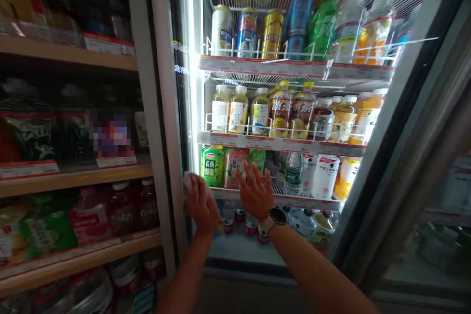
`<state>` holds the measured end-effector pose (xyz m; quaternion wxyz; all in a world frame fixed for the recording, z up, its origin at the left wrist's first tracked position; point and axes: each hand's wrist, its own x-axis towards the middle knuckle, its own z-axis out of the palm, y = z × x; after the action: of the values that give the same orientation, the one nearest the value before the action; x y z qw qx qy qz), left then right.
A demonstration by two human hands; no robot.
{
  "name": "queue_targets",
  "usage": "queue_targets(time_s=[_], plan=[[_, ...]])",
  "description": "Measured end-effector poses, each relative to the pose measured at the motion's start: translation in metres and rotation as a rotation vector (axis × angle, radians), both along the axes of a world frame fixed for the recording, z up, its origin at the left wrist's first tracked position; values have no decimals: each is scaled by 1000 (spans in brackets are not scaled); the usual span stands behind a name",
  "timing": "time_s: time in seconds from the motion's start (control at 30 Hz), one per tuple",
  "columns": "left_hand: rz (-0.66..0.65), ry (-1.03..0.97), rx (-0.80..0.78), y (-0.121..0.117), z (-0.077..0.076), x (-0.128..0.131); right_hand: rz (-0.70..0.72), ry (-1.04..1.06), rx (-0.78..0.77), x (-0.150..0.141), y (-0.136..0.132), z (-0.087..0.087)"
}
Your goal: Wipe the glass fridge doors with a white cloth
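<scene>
I face an open drinks fridge with wire shelves. My left hand [199, 202] is closed on a white cloth [188, 180] and presses it against the fridge's left frame, level with the third shelf. My right hand [254, 191] is open with fingers spread, a ring on one finger and a watch [275, 219] on the wrist. It reaches toward the green bottle [212, 165] and the pink-labelled bottle [234, 167] at the front left of that shelf [294, 200].
The glass door [412, 122] stands swung open on the right. Cans and bottles fill the top shelf [294, 66], and bottled teas and juices the second [287, 144]. Small bottles sit on the bottom level [250, 225]. Wooden shelves [73, 179] with packaged goods stand to the left.
</scene>
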<state>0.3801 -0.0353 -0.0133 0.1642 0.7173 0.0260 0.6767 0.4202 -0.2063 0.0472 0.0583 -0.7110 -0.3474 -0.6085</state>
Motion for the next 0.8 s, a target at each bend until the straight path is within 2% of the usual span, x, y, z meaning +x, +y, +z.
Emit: queue_targets(time_s=[0.1,0.17,0.23,0.33,0.43,0.53,0.6,0.7,0.8], plan=[[-52,49,263,-15,-3,2,-2,-14,11,-1,0,1],[-66,95,423,-13,-2,0,-5,-16,24,-2,1,2],[-41,128,504,-4,2,-2,-6,-10,24,-2,1,2],[19,133,415,15,8,-5,-1,3,12,-3,0,1],[45,86,145,25,14,-6,-1,4,11,-3,0,0],[19,18,-55,21,16,-3,-6,1,7,-2,0,0],[2,14,-76,10,16,0,-8,1,5,-2,-1,2],[-1,42,-27,-5,11,3,-12,6,-2,-2,-1,3],[-5,80,29,-9,5,1,-18,59,4,-7,3,-5]])
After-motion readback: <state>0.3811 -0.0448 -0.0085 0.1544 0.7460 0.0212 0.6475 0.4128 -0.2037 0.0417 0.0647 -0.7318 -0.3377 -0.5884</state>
